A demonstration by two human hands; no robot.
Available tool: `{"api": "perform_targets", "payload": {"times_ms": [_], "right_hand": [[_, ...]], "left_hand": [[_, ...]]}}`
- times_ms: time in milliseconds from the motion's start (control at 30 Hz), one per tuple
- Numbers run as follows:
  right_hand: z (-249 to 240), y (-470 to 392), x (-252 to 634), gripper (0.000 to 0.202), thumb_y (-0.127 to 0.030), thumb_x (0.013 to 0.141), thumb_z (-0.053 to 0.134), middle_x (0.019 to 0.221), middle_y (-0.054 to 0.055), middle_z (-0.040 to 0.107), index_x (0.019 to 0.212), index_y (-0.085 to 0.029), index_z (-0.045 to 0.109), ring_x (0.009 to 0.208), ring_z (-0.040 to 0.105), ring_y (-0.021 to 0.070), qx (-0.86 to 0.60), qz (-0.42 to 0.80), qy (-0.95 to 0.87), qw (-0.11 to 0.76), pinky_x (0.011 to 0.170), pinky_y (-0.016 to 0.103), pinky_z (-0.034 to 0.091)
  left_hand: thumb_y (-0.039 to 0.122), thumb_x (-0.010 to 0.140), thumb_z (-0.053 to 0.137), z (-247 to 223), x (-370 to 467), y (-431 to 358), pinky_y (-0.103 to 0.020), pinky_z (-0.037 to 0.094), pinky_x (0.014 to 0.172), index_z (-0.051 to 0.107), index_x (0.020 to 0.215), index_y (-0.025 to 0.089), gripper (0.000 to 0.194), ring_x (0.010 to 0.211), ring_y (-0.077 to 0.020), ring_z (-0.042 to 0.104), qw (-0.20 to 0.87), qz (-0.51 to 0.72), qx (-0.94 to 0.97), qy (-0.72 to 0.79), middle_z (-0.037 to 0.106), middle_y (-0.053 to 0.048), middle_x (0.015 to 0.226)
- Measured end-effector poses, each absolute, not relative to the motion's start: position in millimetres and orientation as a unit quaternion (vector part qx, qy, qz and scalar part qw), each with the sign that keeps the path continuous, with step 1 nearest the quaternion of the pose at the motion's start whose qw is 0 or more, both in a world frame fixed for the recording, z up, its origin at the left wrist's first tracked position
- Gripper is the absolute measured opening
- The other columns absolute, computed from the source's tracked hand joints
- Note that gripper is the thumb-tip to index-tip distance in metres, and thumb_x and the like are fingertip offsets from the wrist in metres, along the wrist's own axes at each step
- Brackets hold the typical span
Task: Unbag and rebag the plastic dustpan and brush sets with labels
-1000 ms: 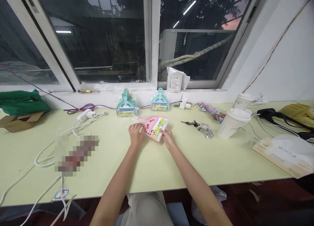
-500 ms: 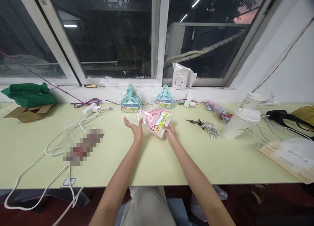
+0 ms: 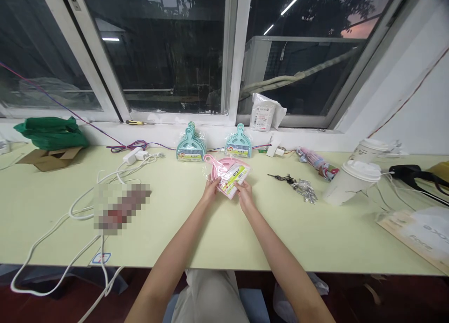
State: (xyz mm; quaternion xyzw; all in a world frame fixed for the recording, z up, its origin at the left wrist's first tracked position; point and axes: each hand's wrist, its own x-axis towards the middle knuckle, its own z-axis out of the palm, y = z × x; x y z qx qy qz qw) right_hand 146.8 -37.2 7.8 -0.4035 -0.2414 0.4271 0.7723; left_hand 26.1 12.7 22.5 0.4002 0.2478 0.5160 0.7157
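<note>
Both hands hold a pink dustpan and brush set (image 3: 224, 167) in clear plastic wrap, tilted above the table, its handle toward the upper left. My left hand (image 3: 212, 188) grips its lower left edge, fingers closed. My right hand (image 3: 244, 192) pinches the lower right edge by the printed label. Behind it, a group of teal dustpan sets (image 3: 191, 145) stands upright against the wall, several deep. To the right of that group another teal dustpan set (image 3: 239, 143) leans on the wall.
On the left lie white cables (image 3: 77, 213), a green bag (image 3: 52, 132) and a cardboard box (image 3: 51, 159). To the right are keys (image 3: 304, 190), a folded umbrella (image 3: 317, 163) and lidded paper cups (image 3: 351, 182). A white packet (image 3: 264, 113) stands on the windowsill.
My left hand was open beside the pink dustpan set; it has moved right and closed on its edge. My right hand keeps its hold. The view has shifted slightly.
</note>
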Motion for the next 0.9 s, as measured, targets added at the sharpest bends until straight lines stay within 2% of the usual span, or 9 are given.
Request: {"api": "perform_targets", "payload": {"times_ms": [100, 267, 467, 567, 767, 900], "right_hand": [[8, -36, 146, 0.042, -0.029, 0.054, 0.081, 0.09, 0.005, 0.073, 0.091, -0.018, 0.064, 0.082, 0.069, 0.0237, -0.41, 0.44, -0.251, 0.759, 0.072, 0.037, 0.057], [8, -33, 150, 0.039, -0.026, 0.057, 0.077, 0.091, 0.004, 0.073, 0.092, -0.019, 0.064, 0.082, 0.068, 0.0209, -0.404, 0.404, -0.234, 0.787, 0.072, 0.034, 0.057], [2, -30, 155, 0.034, -0.023, 0.058, 0.076, 0.092, 0.003, 0.073, 0.09, -0.02, 0.063, 0.085, 0.069, 0.0196, -0.392, 0.426, -0.215, 0.787, 0.077, 0.034, 0.058], [-1, -28, 155, 0.033, -0.021, 0.057, 0.077, 0.089, 0.003, 0.073, 0.087, -0.02, 0.063, 0.084, 0.069, 0.0212, -0.396, 0.444, -0.218, 0.773, 0.078, 0.037, 0.059], [11, -31, 164, 0.031, -0.018, 0.059, 0.073, 0.093, 0.003, 0.072, 0.088, -0.021, 0.061, 0.093, 0.069, 0.0228, -0.393, 0.439, -0.217, 0.778, 0.084, 0.04, 0.058], [19, -36, 165, 0.037, -0.014, 0.057, 0.071, 0.096, 0.003, 0.073, 0.091, -0.021, 0.061, 0.099, 0.068, 0.0236, -0.385, 0.469, -0.235, 0.76, 0.087, 0.04, 0.058]], "left_hand": [[0.028, 0.066, 0.08, 21, 25, 12, -0.041, 0.05, 0.094, 0.058, 0.122, 0.023, 0.061, 0.108, -0.0263, 0.064, 0.711, 0.521, 0.407, 0.241, 0.068, -0.007, 0.115], [0.03, 0.066, 0.081, 14, 40, -3, -0.045, 0.048, 0.097, 0.062, 0.117, 0.019, 0.056, 0.113, -0.0314, 0.061, 0.751, 0.448, 0.434, 0.217, 0.068, -0.012, 0.117], [0.037, 0.068, 0.078, 19, 45, -7, -0.046, 0.045, 0.102, 0.061, 0.119, 0.019, 0.057, 0.119, -0.0312, 0.057, 0.74, 0.476, 0.421, 0.221, 0.067, -0.011, 0.119], [0.036, 0.068, 0.078, 17, 40, -4, -0.046, 0.047, 0.098, 0.059, 0.121, 0.021, 0.058, 0.116, -0.031, 0.059, 0.726, 0.492, 0.418, 0.235, 0.067, -0.01, 0.119], [0.039, 0.072, 0.076, 15, 40, -4, -0.039, 0.052, 0.088, 0.061, 0.117, 0.025, 0.049, 0.115, -0.0295, 0.059, 0.738, 0.426, 0.472, 0.226, 0.063, -0.009, 0.125], [0.043, 0.072, 0.074, 25, 37, -5, -0.039, 0.049, 0.094, 0.057, 0.125, 0.025, 0.058, 0.122, -0.0279, 0.055, 0.73, 0.475, 0.452, 0.193, 0.062, -0.008, 0.128]]}}
